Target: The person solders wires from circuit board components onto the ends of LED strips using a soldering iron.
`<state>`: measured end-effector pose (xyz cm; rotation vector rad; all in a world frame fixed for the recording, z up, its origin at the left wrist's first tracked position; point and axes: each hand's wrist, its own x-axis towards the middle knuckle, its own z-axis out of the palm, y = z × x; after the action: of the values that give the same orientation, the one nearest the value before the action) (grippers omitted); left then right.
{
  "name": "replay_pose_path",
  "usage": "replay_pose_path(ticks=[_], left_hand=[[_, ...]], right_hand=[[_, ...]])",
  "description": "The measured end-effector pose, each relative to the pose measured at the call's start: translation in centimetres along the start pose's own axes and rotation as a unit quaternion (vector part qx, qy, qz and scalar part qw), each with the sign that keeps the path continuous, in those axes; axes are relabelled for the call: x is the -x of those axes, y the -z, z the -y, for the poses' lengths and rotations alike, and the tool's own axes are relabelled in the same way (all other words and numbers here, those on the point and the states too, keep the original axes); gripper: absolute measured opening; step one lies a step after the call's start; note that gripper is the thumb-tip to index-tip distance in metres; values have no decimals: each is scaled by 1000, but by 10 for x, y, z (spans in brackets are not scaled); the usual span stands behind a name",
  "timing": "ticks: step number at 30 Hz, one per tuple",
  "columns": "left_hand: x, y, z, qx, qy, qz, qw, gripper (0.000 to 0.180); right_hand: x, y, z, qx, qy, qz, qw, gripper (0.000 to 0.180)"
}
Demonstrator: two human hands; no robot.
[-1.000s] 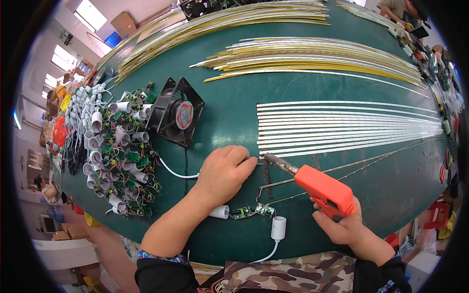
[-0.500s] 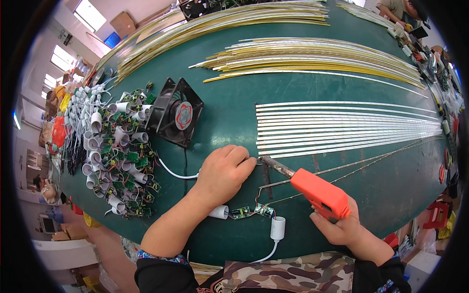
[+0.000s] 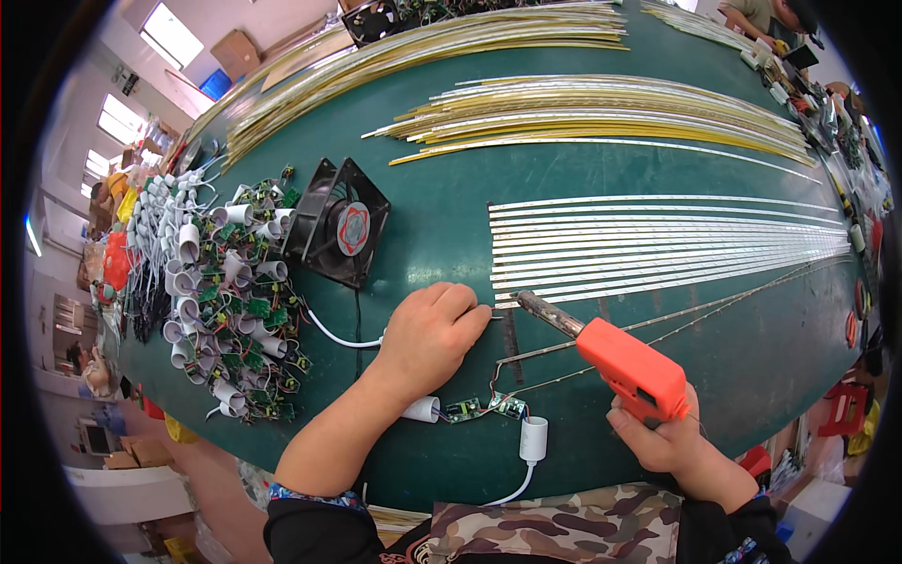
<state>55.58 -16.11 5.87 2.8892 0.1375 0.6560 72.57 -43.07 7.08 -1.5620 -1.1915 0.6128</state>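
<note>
My right hand point(image 3: 662, 440) is wrapped round the grip of a red soldering gun point(image 3: 631, 368). The gun's dark metal tip points left, just right of my left fingertips and close to the lowest of the LED strips point(image 3: 648, 246). My left hand point(image 3: 434, 334) is closed in a pinch beside the strips' left ends; a thin end pokes out at the fingertips, but its kind is hidden. A white cable point(image 3: 338, 338) runs up to this hand. Below it lie a white lamp cap point(image 3: 425, 409), small green circuit boards point(image 3: 463, 411) and another white cap point(image 3: 534, 439) with a cable.
A black fan point(image 3: 338, 226) stands to the left, beside a heap of white caps and circuit boards point(image 3: 235, 310). Bundles of yellow and white strips point(image 3: 601, 111) lie farther back. Two thin strips point(image 3: 658, 324) slant across the right. Another person point(image 3: 770, 23) is at the far right.
The soldering gun and my right hand have moved a little to the right, so the tip is farther from my left fingertips. My left hand stays pinched in nearly the same spot.
</note>
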Motion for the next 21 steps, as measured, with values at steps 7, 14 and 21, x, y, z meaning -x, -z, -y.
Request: replay_pose_path(ticks=[7, 14, 21], left_hand=[[-2, 2, -1, 1, 7, 5, 1000, 23], [1, 6, 1, 41, 50, 20, 998, 18], [3, 11, 6, 158, 119, 10, 980, 18]], right_hand=[[2, 1, -1, -14, -8, -12, 1000, 47], [3, 5, -2, -19, -8, -13, 1000, 46], [3, 5, -3, -27, -20, -24, 999, 44]])
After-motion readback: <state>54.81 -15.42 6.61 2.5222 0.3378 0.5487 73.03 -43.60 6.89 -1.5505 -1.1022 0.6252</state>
